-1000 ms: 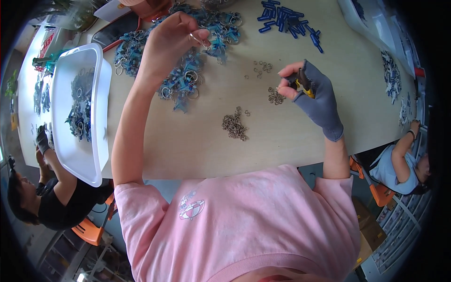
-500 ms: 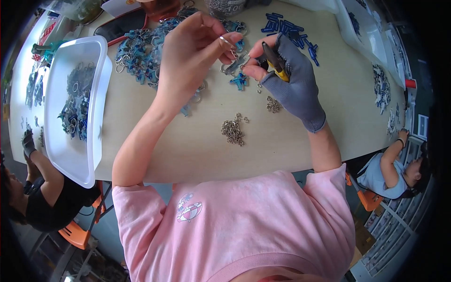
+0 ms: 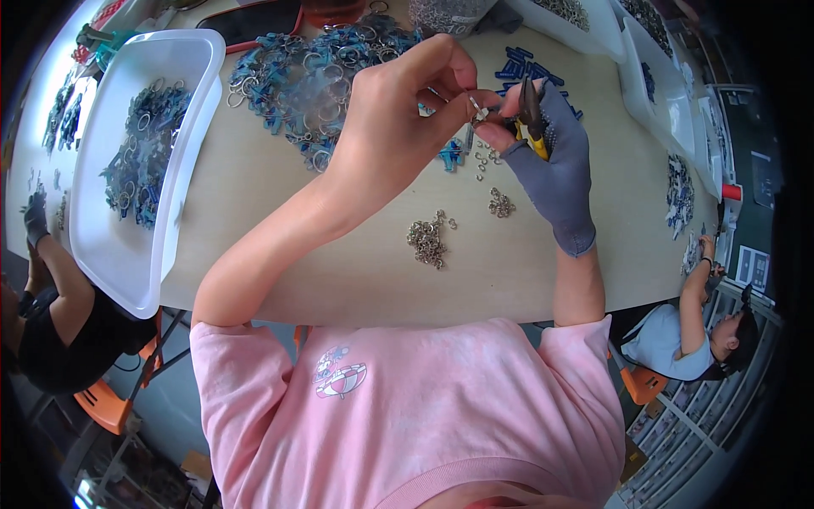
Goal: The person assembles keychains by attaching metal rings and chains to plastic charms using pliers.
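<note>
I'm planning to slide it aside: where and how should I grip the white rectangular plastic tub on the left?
Probably pinch the tub by its long right rim, from the right: that raised edge stands above the blue pieces and silver rings inside, facing the left forearm.

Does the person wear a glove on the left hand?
No, the left hand is bare, and the grey glove is on the right hand.

2 orange chairs (image 3: pixel 105 408) | 2 co-wkrs (image 3: pixel 72 335) | red-edged blk phone (image 3: pixel 253 20), prob.
</note>
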### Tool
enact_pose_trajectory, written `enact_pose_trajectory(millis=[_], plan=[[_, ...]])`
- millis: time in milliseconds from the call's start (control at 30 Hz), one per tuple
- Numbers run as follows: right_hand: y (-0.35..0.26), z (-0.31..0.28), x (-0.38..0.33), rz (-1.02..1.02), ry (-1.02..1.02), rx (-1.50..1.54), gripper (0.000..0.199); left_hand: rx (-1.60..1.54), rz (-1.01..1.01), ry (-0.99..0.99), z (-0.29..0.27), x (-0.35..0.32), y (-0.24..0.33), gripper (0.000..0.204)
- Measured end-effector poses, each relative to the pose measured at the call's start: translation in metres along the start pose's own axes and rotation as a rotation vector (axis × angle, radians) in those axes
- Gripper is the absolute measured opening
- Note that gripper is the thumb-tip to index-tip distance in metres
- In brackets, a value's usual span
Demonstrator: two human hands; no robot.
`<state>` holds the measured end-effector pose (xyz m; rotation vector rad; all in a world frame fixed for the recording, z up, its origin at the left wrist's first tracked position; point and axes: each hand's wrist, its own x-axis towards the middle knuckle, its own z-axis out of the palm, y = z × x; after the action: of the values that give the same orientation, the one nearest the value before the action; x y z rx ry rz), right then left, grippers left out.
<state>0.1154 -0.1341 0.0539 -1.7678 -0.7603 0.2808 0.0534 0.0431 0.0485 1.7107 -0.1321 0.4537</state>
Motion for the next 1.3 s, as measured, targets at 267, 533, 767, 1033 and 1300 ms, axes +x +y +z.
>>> enact_pose_trajectory(millis=[267,533,767,1033,1300], plan=[[-0.004,-0.005,0.002,0.095,-0.027,0.110,0.026,0.095,0.062,-0.022,-0.001,-0.001,0.006,0.011],[-0.005,-0.011,0.005,0.125,-0.095,0.052,0.029,0.028,0.017,-0.108,-0.004,0.001,0.000,0.013],[-0.005,-0.010,0.005,-0.040,-0.112,0.033,0.027,-0.108,-0.104,-0.190,-0.009,0.007,-0.002,0.011],[0.004,-0.006,-0.002,-0.336,0.062,-0.209,0.027,-0.425,-0.207,-0.193,-0.011,0.009,-0.006,0.008],[0.005,-0.005,-0.003,-0.725,0.191,-0.392,0.036,-0.684,-0.279,-0.204,-0.011,0.007,-0.015,0.016]])
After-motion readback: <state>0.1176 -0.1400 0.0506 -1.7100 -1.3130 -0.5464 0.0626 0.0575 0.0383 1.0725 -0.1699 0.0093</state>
